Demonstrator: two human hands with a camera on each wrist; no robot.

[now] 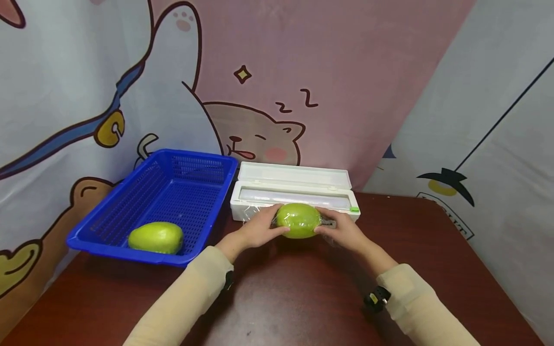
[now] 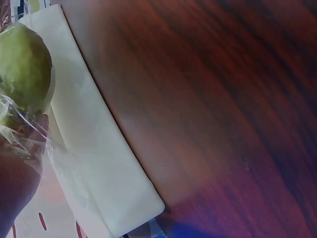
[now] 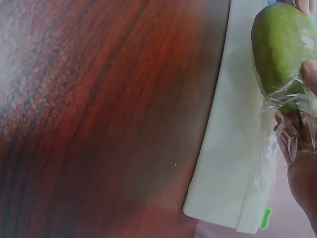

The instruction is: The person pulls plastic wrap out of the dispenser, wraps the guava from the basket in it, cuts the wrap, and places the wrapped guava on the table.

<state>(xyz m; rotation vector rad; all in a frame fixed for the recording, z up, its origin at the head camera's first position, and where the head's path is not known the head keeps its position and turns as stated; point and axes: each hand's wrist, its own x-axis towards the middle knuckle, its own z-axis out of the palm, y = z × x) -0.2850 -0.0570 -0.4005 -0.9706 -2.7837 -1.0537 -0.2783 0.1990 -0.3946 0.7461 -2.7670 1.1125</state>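
Note:
A green oval fruit point(image 1: 298, 221), mango- or papaya-like, is held up in front of the white cling film box, with clear cling film point(image 3: 285, 94) stretched over it and bunched loosely at its ends. My left hand point(image 1: 261, 226) grips its left end, thumb in front. The right end is in my right hand point(image 1: 342, 229), where loose film hangs between the fingers and a dark stem shows in the right wrist view. Behind the fruit, the cling film box point(image 1: 242, 209) stands with its lid raised and a roll point(image 1: 294, 197) inside.
At the left stands a blue perforated basket point(image 1: 209, 230) with another green fruit point(image 1: 157, 238) in its front part. A dark reddish wooden table point(image 1: 294, 298) carries everything. Behind it hangs a cartoon-printed cloth point(image 1: 346, 72).

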